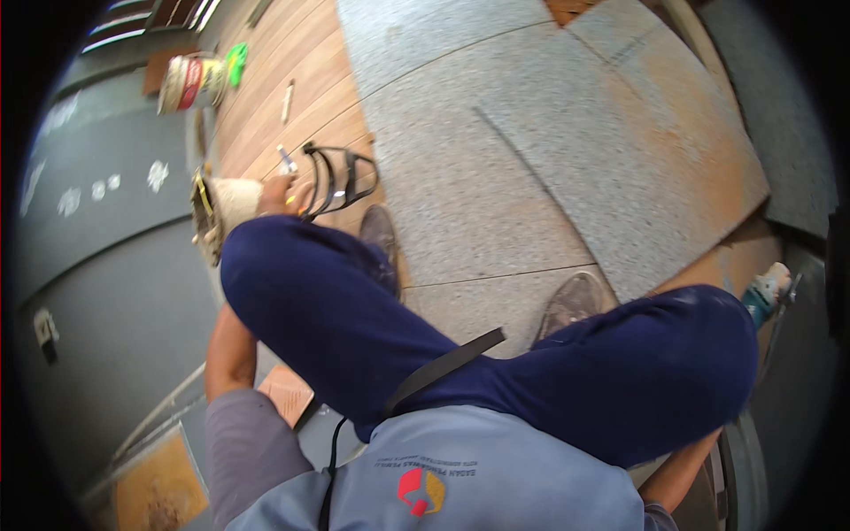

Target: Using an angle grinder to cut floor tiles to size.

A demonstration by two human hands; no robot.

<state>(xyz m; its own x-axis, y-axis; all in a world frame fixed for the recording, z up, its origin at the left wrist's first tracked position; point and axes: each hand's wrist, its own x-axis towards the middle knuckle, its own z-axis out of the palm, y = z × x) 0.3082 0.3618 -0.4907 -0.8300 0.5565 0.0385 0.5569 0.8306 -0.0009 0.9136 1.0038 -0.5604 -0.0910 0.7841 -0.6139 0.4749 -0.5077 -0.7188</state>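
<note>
I see two grey stone slabs (496,150) on plank flooring (292,80), one bucket (190,82) far left. My left hand (276,193) touches a tan sack (232,205); its grip and my right hand I can't make out.

A sack (232,205) is set left of the raised knee (292,274), a strap bundle (341,177) just beyond it. Stone slabs (496,159) are laid ahead; a grinder (766,292) is located far right.

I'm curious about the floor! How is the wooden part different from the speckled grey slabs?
The wooden floor is orange-brown with narrow straight planks; the grey slabs are speckled, wide pieces. Tools and a tin lie on the wooden floor; the grey slabs carry rusty orange stains and both shoes. Both are flat.
</note>
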